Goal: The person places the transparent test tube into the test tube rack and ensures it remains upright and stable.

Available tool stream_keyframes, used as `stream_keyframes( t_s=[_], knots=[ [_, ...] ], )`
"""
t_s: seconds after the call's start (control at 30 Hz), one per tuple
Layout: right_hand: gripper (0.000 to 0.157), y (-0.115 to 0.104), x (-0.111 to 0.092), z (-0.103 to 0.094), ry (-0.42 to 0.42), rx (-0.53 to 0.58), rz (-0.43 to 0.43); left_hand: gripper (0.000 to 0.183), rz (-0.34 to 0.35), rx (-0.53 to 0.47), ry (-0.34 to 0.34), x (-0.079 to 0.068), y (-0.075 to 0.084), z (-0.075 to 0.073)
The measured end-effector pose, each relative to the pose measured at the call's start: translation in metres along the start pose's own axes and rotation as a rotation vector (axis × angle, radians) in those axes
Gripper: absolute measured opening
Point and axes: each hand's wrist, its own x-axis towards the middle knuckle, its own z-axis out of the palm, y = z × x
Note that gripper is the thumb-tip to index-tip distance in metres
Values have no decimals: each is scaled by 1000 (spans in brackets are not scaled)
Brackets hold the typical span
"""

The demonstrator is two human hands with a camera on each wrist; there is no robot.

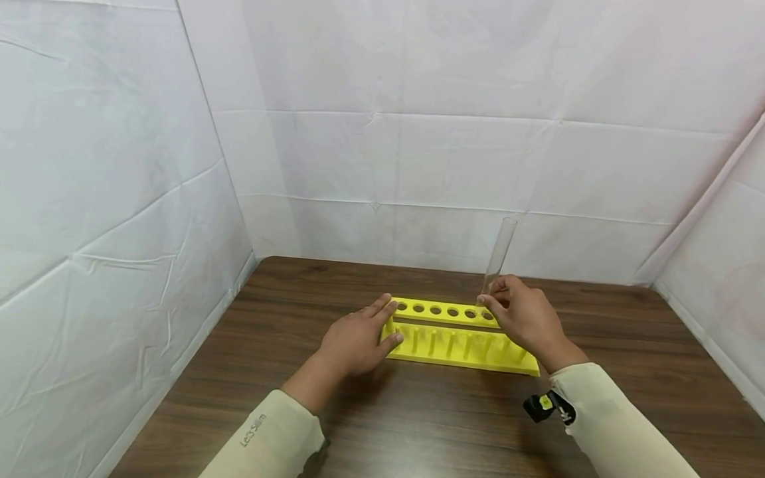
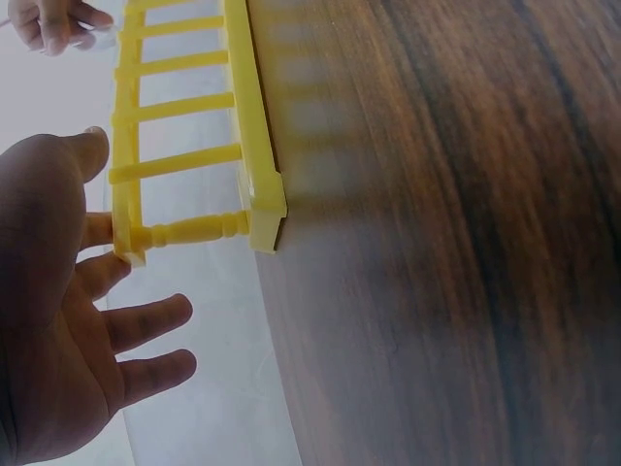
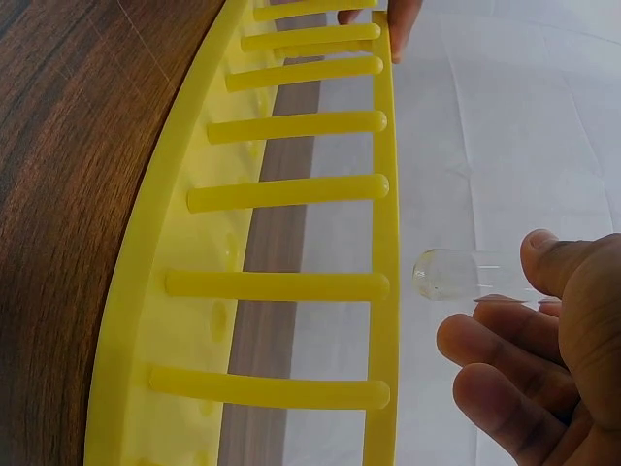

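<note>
A yellow test tube rack (image 1: pixel 463 355) with a row of round holes and upright pegs stands on the table. My right hand (image 1: pixel 528 322) pinches a clear glass test tube (image 1: pixel 501 249) near its lower end, over the rack's right holes. The tube leans slightly right. In the right wrist view, the rounded bottom of the test tube (image 3: pixel 441 275) is just above the rack's top strip, apart from it. My left hand (image 1: pixel 355 342) rests on the rack's left end, its fingers stretched out; in the left wrist view two fingertips (image 2: pixel 160 374) spread free of the rack.
The brown wood-grain table (image 1: pixel 382 425) reaches back to white cloth walls (image 1: pixel 418 159) behind and at both sides. A black strap with a small device (image 1: pixel 540 406) sits at the right sleeve cuff.
</note>
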Motion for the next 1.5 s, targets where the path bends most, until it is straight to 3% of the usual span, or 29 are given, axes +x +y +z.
stream_keyframes(
  t_s=[0.63,0.97,1.5],
  knots=[
    [37,-2,1,2,-25,26,19,67,-5,21,-5,1,3,0],
    [44,-2,2,6,-36,14,29,67,-30,17,-10,0,3,0],
    [41,-3,1,9,-35,13,26,66,-4,-2,16,-3,2,1]
  ],
)
